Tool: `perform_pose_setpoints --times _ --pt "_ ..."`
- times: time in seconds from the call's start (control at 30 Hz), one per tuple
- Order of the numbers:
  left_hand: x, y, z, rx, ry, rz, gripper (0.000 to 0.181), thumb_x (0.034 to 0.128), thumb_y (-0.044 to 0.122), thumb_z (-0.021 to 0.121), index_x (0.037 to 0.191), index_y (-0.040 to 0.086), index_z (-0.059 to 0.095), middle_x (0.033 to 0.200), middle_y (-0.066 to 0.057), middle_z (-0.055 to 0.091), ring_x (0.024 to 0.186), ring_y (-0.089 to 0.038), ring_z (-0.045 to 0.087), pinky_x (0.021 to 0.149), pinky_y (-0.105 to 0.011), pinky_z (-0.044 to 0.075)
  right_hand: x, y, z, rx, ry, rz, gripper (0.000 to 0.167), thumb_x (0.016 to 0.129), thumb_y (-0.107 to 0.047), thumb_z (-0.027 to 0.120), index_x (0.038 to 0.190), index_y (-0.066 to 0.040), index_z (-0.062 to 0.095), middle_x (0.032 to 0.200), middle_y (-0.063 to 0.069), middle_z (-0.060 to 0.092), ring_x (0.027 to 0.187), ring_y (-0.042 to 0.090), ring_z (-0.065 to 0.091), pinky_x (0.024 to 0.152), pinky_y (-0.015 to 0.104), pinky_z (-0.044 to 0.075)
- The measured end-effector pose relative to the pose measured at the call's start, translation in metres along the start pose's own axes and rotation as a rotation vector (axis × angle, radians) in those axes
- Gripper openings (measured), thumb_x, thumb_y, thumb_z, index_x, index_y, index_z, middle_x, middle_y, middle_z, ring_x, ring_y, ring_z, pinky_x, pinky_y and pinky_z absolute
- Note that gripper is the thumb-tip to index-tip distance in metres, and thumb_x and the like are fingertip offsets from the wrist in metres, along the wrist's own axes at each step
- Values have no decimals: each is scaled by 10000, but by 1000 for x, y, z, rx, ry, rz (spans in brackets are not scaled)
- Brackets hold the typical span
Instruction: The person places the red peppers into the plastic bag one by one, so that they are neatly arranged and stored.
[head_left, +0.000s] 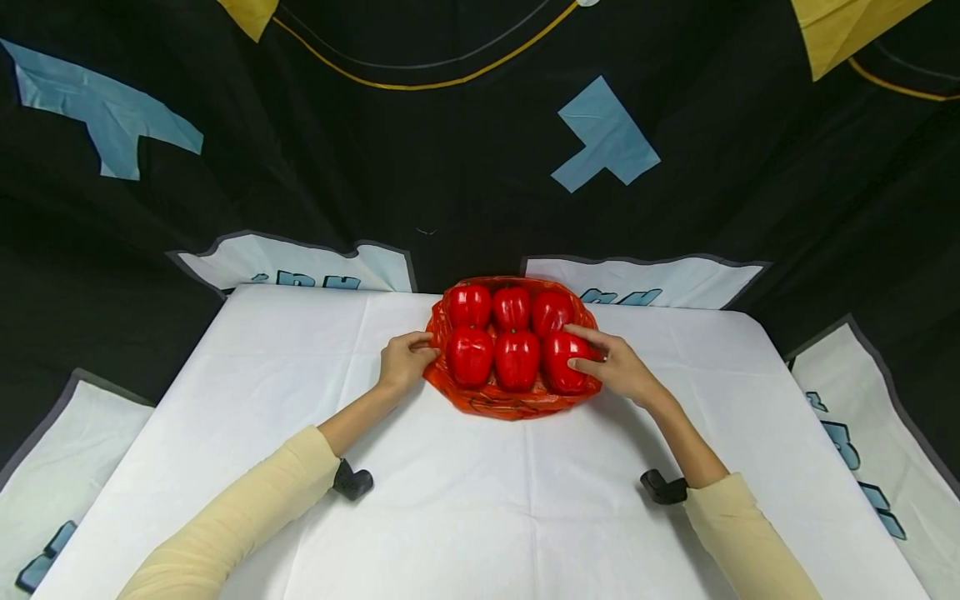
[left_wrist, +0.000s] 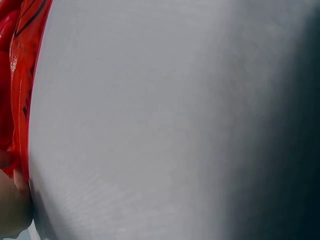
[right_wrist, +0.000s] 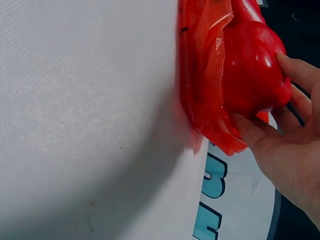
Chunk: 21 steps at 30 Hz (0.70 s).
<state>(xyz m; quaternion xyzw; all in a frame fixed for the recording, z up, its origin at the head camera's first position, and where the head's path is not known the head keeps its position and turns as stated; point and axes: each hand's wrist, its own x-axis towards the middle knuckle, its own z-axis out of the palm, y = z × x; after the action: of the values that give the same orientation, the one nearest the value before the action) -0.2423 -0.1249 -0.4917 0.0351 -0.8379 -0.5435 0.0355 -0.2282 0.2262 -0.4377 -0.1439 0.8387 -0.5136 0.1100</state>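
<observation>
Several glossy red bell peppers stand in two rows inside an open red plastic bag, its rim folded down around them, at the far middle of the table. My left hand pinches the bag's left rim; only a little of that hand shows at the lower left of the left wrist view. My right hand grips the front right bell pepper, fingers and thumb around its right side. In the right wrist view the same bell pepper sits within the bag's crinkled edge.
A white cloth covers the table. Behind it hangs a black curtain with blue, yellow and white shapes. Dark wrist mounts stick out at both sleeves.
</observation>
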Motion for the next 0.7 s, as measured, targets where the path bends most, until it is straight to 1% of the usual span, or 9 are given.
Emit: perform_pose_setpoints --times 0.07,0.17,0.33,0.57,0.7 --pt "0 0 0 -2 1 -1 316 888 6 711 1195 -64 687 1035 -203 716 979 -313 680 817 -312 572 1 1 1 -6 -1 7 588 945 -64 667 1491 -39 451 1499 246 392 1347 443 361 921 521 521" --pt "0 1 0 -4 3 0 317 885 2 712 1193 -66 687 1036 -205 716 982 -316 680 824 -318 571 2 3 2 -4 -11 20 592 940 -48 667 1491 -40 450 1489 259 392 1340 453 359 906 530 527" --pt "0 2 0 1 2 -1 324 886 5 710 1201 -65 684 1043 -204 716 989 -317 680 833 -328 570 4 8 4 2 -20 28 599 931 -88 694 1489 -112 477 1475 218 416 1332 417 377 890 504 542" --pt "0 1 0 -1 4 -2 324 884 2 711 1200 -62 686 1042 -203 717 989 -315 679 830 -325 571 4 11 6 -1 -27 -3 590 936 -75 678 1488 -99 473 1470 220 423 1306 422 420 909 486 535" --pt "1 0 0 3 0 -7 325 891 1 703 1208 -64 680 1049 -202 714 996 -314 677 830 -319 570 4 10 7 -26 -19 -10 607 933 -96 687 1497 -106 463 1471 223 422 1307 421 415 914 493 532"
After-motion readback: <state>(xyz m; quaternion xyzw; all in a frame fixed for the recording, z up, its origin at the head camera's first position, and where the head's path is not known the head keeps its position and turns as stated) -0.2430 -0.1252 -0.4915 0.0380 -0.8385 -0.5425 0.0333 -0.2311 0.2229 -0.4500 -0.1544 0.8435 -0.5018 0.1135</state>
